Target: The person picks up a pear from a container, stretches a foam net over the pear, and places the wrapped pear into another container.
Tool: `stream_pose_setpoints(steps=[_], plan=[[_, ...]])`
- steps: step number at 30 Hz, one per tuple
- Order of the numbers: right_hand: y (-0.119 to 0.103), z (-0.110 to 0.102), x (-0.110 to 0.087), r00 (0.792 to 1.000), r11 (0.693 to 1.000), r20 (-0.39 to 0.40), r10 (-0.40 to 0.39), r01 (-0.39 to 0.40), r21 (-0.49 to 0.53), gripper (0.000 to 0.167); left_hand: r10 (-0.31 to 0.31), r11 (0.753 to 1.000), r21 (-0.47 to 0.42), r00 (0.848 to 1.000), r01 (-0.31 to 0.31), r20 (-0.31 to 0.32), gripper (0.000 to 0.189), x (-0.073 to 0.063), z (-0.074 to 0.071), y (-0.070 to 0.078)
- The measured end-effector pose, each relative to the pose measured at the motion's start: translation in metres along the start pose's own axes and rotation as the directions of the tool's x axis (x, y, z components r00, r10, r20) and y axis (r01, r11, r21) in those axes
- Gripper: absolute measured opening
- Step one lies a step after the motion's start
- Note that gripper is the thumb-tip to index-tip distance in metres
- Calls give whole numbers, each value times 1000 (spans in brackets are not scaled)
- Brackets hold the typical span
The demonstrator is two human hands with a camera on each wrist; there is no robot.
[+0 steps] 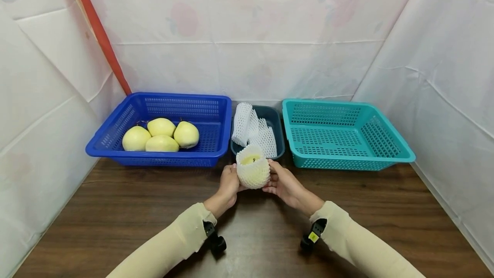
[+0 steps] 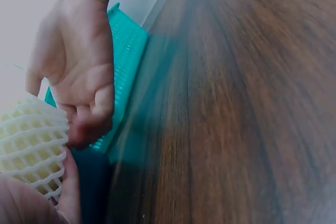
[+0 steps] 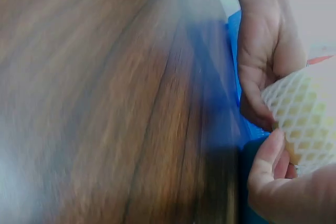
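Observation:
A pale yellow pear point(image 1: 251, 159) sits in a white foam net sleeve point(image 1: 253, 175), its stem showing through the open top. My left hand point(image 1: 228, 183) grips the sleeved pear from the left, and my right hand point(image 1: 286, 185) holds it from the opposite side. Close up, the left wrist view shows the net's mesh point(image 2: 31, 142) stretched over the fruit. In the right wrist view the right fingers point(image 3: 270, 153) hold the lower end of the net, where a bit of bare pear shows. Both hands are above the table, just in front of a small dark basket.
Several bare pears point(image 1: 162, 128) lie in a blue basket point(image 1: 170, 154) on the left. More foam net sleeves point(image 1: 252, 128) fill the small dark teal basket point(image 1: 280, 140) in the middle. A turquoise basket point(image 1: 347, 163) stands at the right on the brown wooden table point(image 1: 135, 209); white sheeting point(image 1: 247, 67) hangs behind.

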State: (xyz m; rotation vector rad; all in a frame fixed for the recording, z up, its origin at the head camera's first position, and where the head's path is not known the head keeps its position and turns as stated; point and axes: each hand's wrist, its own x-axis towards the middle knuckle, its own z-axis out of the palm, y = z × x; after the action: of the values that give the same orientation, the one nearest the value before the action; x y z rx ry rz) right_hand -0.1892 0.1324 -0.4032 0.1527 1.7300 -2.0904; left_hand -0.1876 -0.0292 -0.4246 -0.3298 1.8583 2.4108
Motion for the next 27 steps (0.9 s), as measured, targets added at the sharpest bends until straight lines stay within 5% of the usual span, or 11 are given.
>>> stream_pose_setpoints(steps=[9,16,27], plan=[[1,2,2,1000,993,11,-22,20,118,40,-23,1000,-14,1000,23,2,31,0,-3,-4],[6,5,5,996,989,-76,-51,61,134,13,-29,996,-79,998,33,48,33,1,-4,-3],[10,5,9,993,980,-51,-109,116,163,18,-23,991,-131,999,29,45,31,1,1,-3]])
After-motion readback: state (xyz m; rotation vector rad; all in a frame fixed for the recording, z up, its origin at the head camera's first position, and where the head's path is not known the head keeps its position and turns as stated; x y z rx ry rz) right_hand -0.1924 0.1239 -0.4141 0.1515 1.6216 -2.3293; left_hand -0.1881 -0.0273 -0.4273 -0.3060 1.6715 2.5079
